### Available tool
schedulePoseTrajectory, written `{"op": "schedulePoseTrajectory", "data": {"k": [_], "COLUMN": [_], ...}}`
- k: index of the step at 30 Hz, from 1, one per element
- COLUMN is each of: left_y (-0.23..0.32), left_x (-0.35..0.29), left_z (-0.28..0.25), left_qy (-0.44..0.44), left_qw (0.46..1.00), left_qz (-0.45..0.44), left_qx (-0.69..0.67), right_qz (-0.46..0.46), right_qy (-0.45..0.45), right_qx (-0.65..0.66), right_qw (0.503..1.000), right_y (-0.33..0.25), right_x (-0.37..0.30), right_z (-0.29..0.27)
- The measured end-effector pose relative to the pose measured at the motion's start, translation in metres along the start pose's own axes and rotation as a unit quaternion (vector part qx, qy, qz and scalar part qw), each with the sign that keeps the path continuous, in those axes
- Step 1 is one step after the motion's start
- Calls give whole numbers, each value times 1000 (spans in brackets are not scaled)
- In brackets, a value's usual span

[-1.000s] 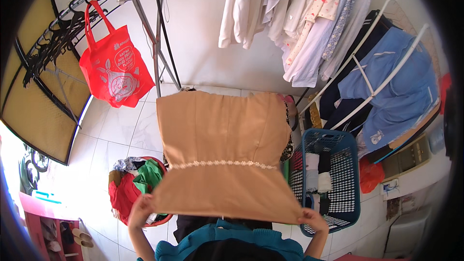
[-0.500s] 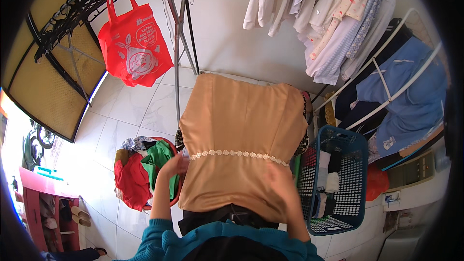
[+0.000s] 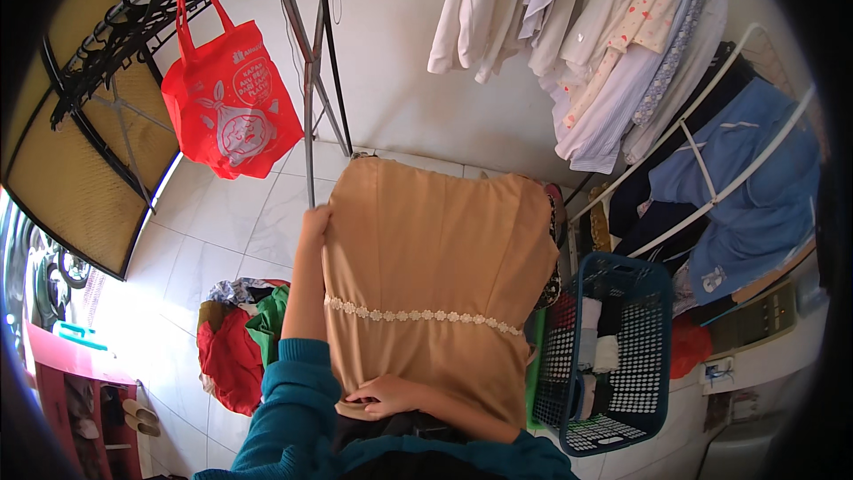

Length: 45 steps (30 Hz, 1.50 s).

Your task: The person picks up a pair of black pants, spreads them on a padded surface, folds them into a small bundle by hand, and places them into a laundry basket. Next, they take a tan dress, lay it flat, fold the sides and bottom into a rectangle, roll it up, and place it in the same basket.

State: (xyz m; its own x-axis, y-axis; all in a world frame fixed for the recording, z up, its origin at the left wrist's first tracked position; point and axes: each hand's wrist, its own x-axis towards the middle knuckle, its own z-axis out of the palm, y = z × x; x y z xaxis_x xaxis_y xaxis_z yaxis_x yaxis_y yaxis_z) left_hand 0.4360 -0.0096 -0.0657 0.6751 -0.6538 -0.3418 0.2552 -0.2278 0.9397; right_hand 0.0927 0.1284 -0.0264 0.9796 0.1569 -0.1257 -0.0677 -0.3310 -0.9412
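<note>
Since a second ago, we have brought our hands off the garment's lower corners: our left hand (image 3: 315,218) now reaches up to the far left edge of the tan sleeveless dress with a white lace waist trim (image 3: 435,284), and our right hand (image 3: 386,396) presses against its near hem, close to our body. We see the dress spread flat in front of us, above the white tiled floor (image 3: 222,213). Our left fingers curl closed around the fabric edge. Our right fingers lie narrow and flat on the cloth; whether they pinch it, we cannot tell. One risk, as we judge it: with only one side gripped, the free right side could sag and slide toward the blue plastic laundry basket (image 3: 613,347) just beside it. A heap of red and green clothes (image 3: 235,338) lies lower left.
</note>
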Motion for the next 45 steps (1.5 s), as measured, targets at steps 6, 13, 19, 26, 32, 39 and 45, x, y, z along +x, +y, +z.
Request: {"op": "schedulePoseTrajectory", "data": {"k": [6,13,19,26,32,39,45], "left_y": [3,-62,-37,-50,-82,-26,-6], "left_x": [-2,-90,-161,-88,39,67,55], "left_z": [117,189,123,14,-2,86,38], "left_qy": [104,-125,-139,51,47,-32,-90], "left_qw": [829,815,830,916,955,985,931], "left_qz": [271,75,355,195,96,-154,-25], "left_qx": [479,561,407,346,276,-65,-353], "right_qz": [-31,-175,-8,-13,35,67,44], "right_qy": [-69,141,-113,-125,289,294,296], "right_qx": [-75,-53,64,158,102,-47,-107], "right_qw": [994,973,992,979,951,952,948], "right_y": [10,-10,-17,5,49,107,109], "right_x": [37,4,4,9,34,36,42], "right_z": [33,17,-7,-19,-151,-166,-162]}}
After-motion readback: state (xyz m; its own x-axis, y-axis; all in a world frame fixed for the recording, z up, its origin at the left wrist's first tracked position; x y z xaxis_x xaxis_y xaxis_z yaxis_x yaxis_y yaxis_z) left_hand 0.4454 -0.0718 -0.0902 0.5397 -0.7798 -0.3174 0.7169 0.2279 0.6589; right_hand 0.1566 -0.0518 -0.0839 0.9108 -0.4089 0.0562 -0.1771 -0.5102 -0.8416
